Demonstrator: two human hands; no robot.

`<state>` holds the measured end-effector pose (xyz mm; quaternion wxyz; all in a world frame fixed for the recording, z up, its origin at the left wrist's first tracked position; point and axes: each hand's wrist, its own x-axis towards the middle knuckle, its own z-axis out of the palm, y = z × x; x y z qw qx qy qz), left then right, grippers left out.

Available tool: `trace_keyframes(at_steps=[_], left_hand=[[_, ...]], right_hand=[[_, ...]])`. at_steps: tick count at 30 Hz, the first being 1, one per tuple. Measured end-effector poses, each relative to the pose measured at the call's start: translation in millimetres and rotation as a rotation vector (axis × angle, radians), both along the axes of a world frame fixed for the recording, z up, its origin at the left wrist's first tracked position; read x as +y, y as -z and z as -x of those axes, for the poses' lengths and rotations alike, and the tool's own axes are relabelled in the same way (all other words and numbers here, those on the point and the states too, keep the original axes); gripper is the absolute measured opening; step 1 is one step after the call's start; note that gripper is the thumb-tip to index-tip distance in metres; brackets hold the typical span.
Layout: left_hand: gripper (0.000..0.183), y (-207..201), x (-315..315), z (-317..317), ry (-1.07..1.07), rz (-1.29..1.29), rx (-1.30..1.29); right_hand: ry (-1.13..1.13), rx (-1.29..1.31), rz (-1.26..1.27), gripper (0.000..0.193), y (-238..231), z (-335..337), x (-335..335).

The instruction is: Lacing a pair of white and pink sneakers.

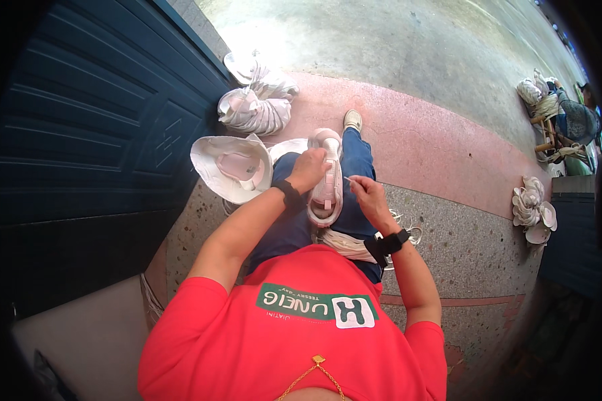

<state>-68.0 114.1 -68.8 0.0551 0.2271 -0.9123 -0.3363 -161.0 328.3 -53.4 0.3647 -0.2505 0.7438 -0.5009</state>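
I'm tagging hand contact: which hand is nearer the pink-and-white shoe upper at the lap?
Left: the left hand touches the shoe upper; the right hand is apart, off to its right.

The left hand [308, 170] covers a part of the left edge of the pale pink and white shoe upper [327, 194]. At the fingertips of the right hand [370, 196], a thin pale piece [348, 178], apparently pinched, is too small for telling its kind. The red shirt [314, 277] hides a part of the off-white fabric bundle [344, 244]. The far pile of white pieces [530, 91] is blurred. The dark blue panelled door [100, 120] is cut by the round black rim, and the thin gold necklace [318, 360] by the lower edge.
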Motion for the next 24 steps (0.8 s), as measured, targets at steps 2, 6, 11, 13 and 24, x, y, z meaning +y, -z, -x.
trace_keyframes(at_steps=[2, 6, 11, 13, 24], left_hand=[[0.031, -2, 0, 4, -0.031, -0.03, -0.046], [0.037, -14, -1, 10, -0.084, -0.089, -0.143], [0.043, -21, -3, 12, -0.117, -0.143, -0.199], [0.047, -16, -7, 9, -0.123, -0.144, -0.195], [0.045, -14, -6, 10, -0.16, -0.184, -0.167]], right_hand=[[0.044, 0.061, -0.002, 0.025, 8, 10, -19], [0.038, 0.197, -0.064, 0.027, 20, 20, -47], [0.007, 0.377, -0.191, 0.028, 26, 19, -57], [-0.025, 0.474, -0.208, 0.028, 25, 16, -59], [0.0, 0.556, -0.182, 0.024, 22, 14, -64]])
